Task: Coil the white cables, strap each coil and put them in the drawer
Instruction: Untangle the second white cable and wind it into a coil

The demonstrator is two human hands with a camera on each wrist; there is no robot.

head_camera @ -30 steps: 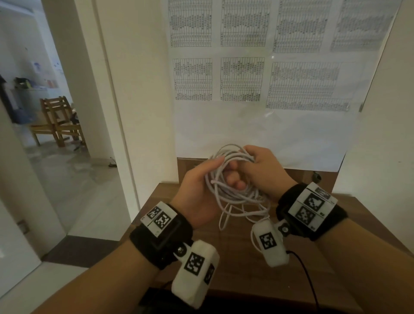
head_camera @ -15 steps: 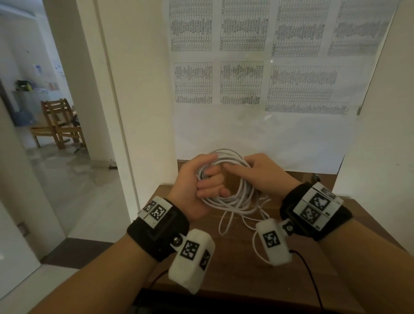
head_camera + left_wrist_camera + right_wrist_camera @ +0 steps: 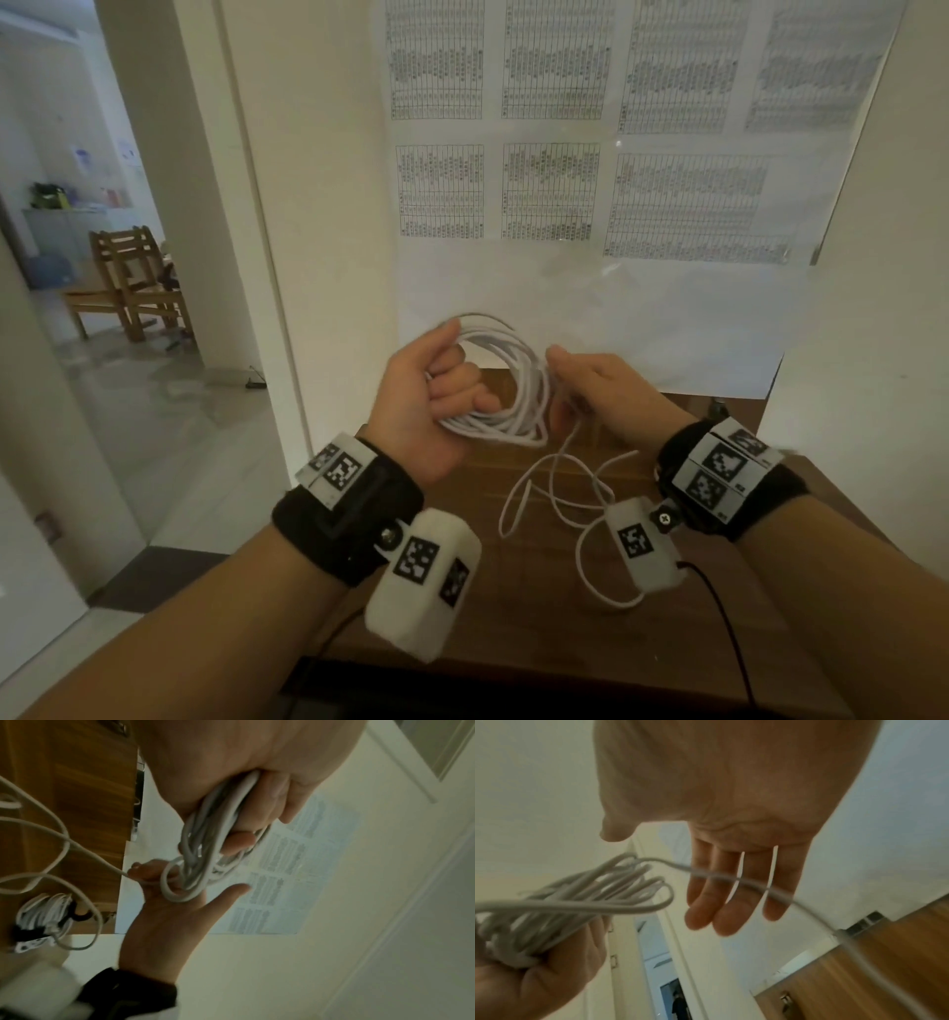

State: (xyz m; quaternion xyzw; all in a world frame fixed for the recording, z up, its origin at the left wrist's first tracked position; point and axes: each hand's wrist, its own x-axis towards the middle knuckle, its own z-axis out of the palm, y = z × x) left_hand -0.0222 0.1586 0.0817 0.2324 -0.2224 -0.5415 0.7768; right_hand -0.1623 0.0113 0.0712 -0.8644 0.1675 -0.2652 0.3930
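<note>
My left hand (image 3: 452, 383) grips a bundle of white cable loops (image 3: 508, 390) above the far edge of the wooden table (image 3: 513, 627). In the left wrist view its fingers (image 3: 272, 797) curl round the coil (image 3: 213, 845). My right hand (image 3: 575, 375) is just right of the coil with straight fingers (image 3: 731, 898). The loose cable tail (image 3: 731, 880) runs across those fingers, then hangs down and lies in loops on the table (image 3: 554, 493). A second white coil (image 3: 43, 914), bound with a black strap, lies on the table.
A wall covered with printed sheets (image 3: 554, 195) stands right behind the table. On the left a doorway opens to a room with a wooden chair (image 3: 133, 288). A black lead (image 3: 729, 642) trails from my right wrist over the table's near edge.
My right hand has come off the coil, moved a little to the right and straightened its fingers. The left hand still holds the coil, and more tail lies on the table.
</note>
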